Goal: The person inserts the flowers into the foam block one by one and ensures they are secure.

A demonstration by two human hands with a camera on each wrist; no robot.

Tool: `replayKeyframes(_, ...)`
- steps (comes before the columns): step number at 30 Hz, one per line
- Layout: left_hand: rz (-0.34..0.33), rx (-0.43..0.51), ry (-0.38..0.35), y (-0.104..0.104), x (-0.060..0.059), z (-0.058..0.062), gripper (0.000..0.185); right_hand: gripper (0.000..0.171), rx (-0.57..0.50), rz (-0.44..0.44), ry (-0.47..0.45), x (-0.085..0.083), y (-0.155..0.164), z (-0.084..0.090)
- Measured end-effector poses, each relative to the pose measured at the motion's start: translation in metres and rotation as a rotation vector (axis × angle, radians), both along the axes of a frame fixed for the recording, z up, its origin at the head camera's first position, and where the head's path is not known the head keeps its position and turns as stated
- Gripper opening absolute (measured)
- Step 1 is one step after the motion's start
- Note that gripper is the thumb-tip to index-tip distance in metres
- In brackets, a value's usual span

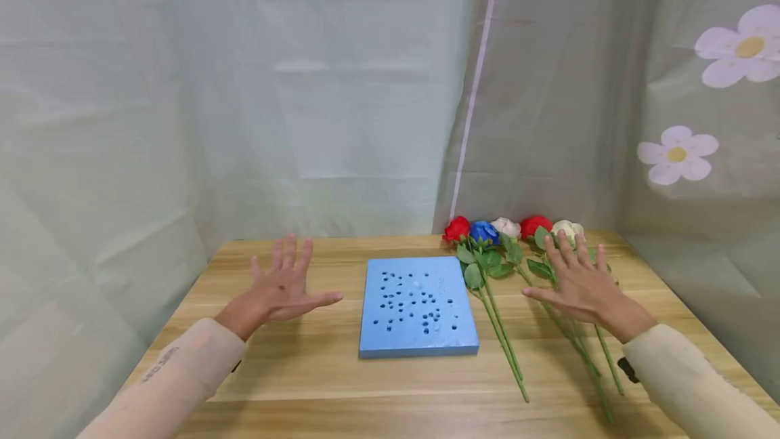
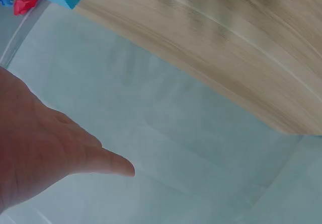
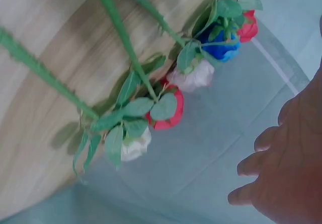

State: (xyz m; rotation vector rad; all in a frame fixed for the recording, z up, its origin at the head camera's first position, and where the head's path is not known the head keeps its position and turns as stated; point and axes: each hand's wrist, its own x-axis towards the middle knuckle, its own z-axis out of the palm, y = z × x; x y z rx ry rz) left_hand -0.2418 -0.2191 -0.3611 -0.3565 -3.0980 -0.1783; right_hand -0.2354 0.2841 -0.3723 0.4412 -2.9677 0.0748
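Note:
My left hand (image 1: 285,290) is held over the table's left part, fingers spread and straight, with nothing in it. In the left wrist view the same hand (image 2: 55,148) shows at the lower left, thumb out. The right hand (image 1: 579,286), also spread and bare, overlaps the stems of artificial roses lying on the right side. Those are a red rose (image 1: 456,230), a blue rose (image 1: 484,232), a pinkish-white rose (image 1: 506,227), another red rose (image 1: 536,226) and a cream rose (image 1: 569,231). Between the hands lies a blue foam block (image 1: 420,344) with many small holes in its top.
The wooden table (image 1: 292,385) carries the block and roses, whose green stems (image 1: 502,337) point toward the front edge. Pale curtains (image 1: 353,100) hang behind and at both sides; the right one bears printed flowers (image 1: 676,154).

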Motion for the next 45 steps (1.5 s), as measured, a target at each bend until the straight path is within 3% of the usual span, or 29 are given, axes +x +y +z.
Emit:
replayKeyframes(4,-0.069,0.033,-0.032,0.010,-0.003,-0.013,0.118,0.104,-0.080,0.059,-0.066,-0.003,-0.007,-0.008)
replayKeyframes(9,-0.211,0.088,-0.158,0.031,-0.004,-0.042,0.114,0.093,-0.271,0.134,-0.166,-0.007,-0.022,-0.028)
replayKeyframes(15,-0.304,0.206,-0.303,0.045,-0.006,-0.056,0.106,0.067,-0.366,0.101,-0.157,-0.016,-0.036,-0.043)
replayKeyframes(20,-0.301,0.250,-0.360,0.048,-0.010,-0.061,0.104,0.050,-0.362,-0.012,-0.133,-0.021,-0.030,-0.044)
replayKeyframes(25,-0.288,0.273,-0.387,0.046,-0.011,-0.067,0.104,0.046,-0.295,-0.068,-0.147,-0.021,-0.016,-0.049)
replayKeyframes(30,-0.282,0.283,-0.388,0.046,-0.012,-0.068,0.102,0.041,-0.302,-0.117,-0.183,-0.023,-0.009,-0.052)
replayKeyframes(38,-0.284,0.273,-0.383,0.045,-0.012,-0.067,0.101,0.011,-0.278,-0.083,-0.186,-0.026,-0.009,-0.047)
replayKeyframes(43,-0.289,0.275,-0.386,0.046,-0.013,-0.067,0.101,0.038,-0.324,-0.023,-0.239,-0.031,-0.010,-0.046)
replayKeyframes(45,-0.287,0.274,-0.388,0.046,-0.014,-0.067,0.101,0.034,-0.398,-0.040,-0.313,-0.032,-0.011,-0.044)
